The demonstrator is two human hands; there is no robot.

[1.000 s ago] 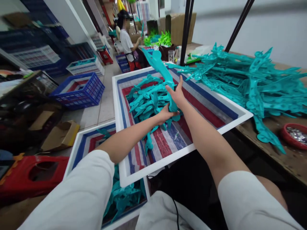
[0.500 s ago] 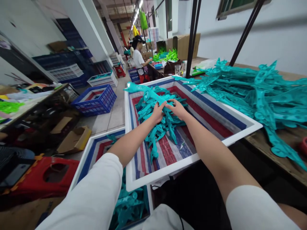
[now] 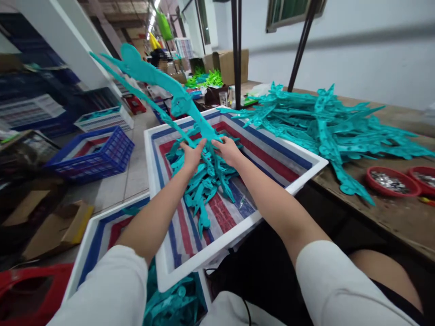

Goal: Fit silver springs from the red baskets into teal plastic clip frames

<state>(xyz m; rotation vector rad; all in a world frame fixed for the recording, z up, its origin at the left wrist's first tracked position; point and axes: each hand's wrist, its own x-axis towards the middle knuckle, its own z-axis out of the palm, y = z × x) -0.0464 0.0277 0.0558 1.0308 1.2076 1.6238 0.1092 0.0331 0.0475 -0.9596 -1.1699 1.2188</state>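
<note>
My left hand (image 3: 193,155) is closed on the lower end of a teal plastic piece, where a slim strip (image 3: 149,100) slants up and to the left. My right hand (image 3: 227,150) grips the base of a broader teal plastic piece (image 3: 163,81) with a rounded tip, rising the same way. Whether the slim and broad parts are joined at the bottom is hidden by my fingers. Both hands are above a heap of teal plastic pieces (image 3: 200,190) in a white-rimmed crate (image 3: 204,260) lined with red, white and blue striped sheeting.
A tall pile of teal pieces (image 3: 319,127) lies on the wooden workbench (image 3: 408,217) at right, near a red bowl (image 3: 392,182) of small shiny parts. Below stands another lined crate (image 3: 79,253) with teal pieces. A blue crate (image 3: 95,156) is on the floor; a person sits farther back.
The teal pieces in my hands have been raised and now stick up toward the upper left, the slim and broad parts spread apart. My view has turned rightward.
</note>
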